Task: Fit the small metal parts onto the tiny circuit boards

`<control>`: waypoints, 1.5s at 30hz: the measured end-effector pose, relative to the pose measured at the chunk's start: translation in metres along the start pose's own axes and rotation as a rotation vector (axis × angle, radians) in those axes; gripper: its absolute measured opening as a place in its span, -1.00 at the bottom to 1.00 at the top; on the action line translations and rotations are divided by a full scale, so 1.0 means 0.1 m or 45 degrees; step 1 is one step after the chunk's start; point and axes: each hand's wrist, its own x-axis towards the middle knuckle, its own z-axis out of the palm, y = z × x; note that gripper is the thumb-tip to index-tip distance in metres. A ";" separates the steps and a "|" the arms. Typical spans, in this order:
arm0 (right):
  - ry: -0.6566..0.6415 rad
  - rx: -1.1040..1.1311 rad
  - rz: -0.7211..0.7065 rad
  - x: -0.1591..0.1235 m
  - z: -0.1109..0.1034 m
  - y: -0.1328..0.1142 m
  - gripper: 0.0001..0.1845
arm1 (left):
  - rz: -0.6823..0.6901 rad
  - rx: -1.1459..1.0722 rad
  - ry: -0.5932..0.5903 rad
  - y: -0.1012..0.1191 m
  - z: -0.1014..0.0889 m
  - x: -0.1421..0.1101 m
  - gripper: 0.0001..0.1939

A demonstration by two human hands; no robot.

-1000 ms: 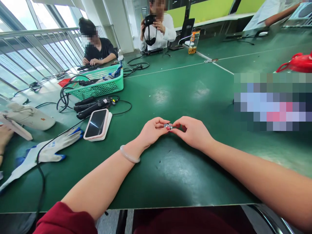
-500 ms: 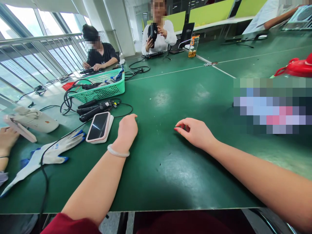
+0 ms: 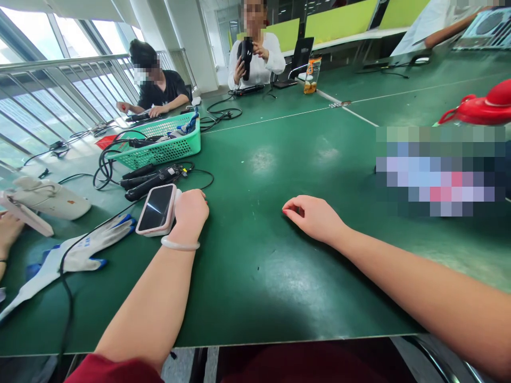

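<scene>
My left hand (image 3: pixel 191 213), a pale bangle at its wrist, is curled into a loose fist on the green table (image 3: pixel 239 282). It lies right beside a pink-edged phone (image 3: pixel 156 208) that rests on a white object, close to or touching its edge. No object shows in this hand, though its fingertips are mostly hidden. My right hand (image 3: pixel 313 215) rests further right, thumb and forefinger tips together around a small gap with nothing in it. Left of the phone, a white and blue work glove (image 3: pixel 85 250) lies flat with a black cable across it.
Black handheld devices (image 3: pixel 149 181) with cables lie behind the phone. Beyond them stands a green basket (image 3: pixel 159 151) of cables and gloves. At far left are a white object (image 3: pixel 59 199) and another person's hand (image 3: pixel 10 231). A red-topped item (image 3: pixel 481 109) stands right. Two people sit opposite.
My left hand has moved left, up against the phone. My right hand's thumb and forefinger have drawn closer together. The whole view has shifted slightly.
</scene>
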 end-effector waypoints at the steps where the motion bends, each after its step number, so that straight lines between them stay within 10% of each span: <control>1: 0.001 -0.003 0.000 0.00 0.00 0.00 -0.80 | -0.006 0.047 -0.006 0.00 0.01 0.01 -0.68; 14: -0.013 0.045 -0.077 0.02 0.06 0.01 -0.83 | 0.002 -0.568 0.073 0.09 0.36 0.09 -0.65; 22: -0.072 -0.012 -0.215 0.05 0.12 -0.03 -0.72 | 0.601 -1.551 -0.485 0.82 0.27 -0.55 -0.72; 45: -0.163 0.096 -0.174 0.01 -0.03 0.02 -0.84 | 0.465 -1.355 -0.596 0.84 0.30 -0.62 -0.66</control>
